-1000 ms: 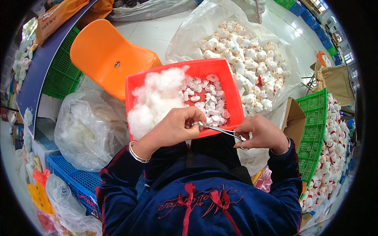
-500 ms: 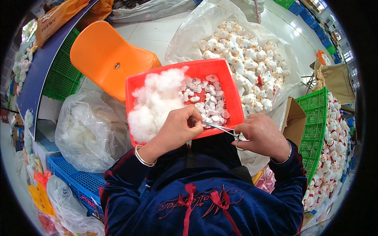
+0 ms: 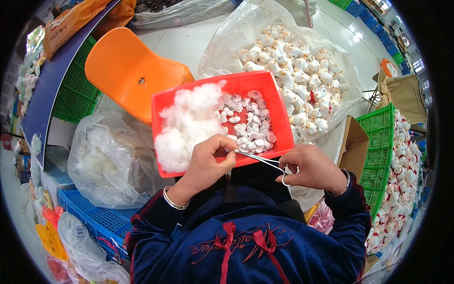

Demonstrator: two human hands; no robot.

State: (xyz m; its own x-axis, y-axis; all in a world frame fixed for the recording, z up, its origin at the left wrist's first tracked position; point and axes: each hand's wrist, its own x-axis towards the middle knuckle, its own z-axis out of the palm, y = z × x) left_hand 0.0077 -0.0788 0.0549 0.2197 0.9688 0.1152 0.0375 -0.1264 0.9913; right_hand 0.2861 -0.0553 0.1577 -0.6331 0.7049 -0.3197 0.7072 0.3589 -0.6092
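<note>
My right hand (image 3: 316,171) has its fingers in the loops of slim silver forceps (image 3: 263,159) with scissor-like handles. The forceps point left, over the near edge of a red plastic tray (image 3: 280,113). At their tips, my left hand (image 3: 208,160) pinches a small white piece (image 3: 236,151), mostly hidden by the fingers. Fluffy white stuffing (image 3: 185,123) fills the tray's left side. Small white and grey fabric pieces (image 3: 253,125) lie loose on its right side.
An orange chair (image 3: 127,71) stands beyond the tray. Behind it on the right, a clear plastic bag (image 3: 220,52) holds many small white plush pieces (image 3: 302,71). Green crates (image 3: 376,151) stand at the right; a bag of stuffing (image 3: 101,161) and blue crates (image 3: 90,213) at the left.
Both hands have shifted slightly nearer to me and the forceps' tips have moved a little left, with the loops turned. A white piece now shows between my left fingertips.
</note>
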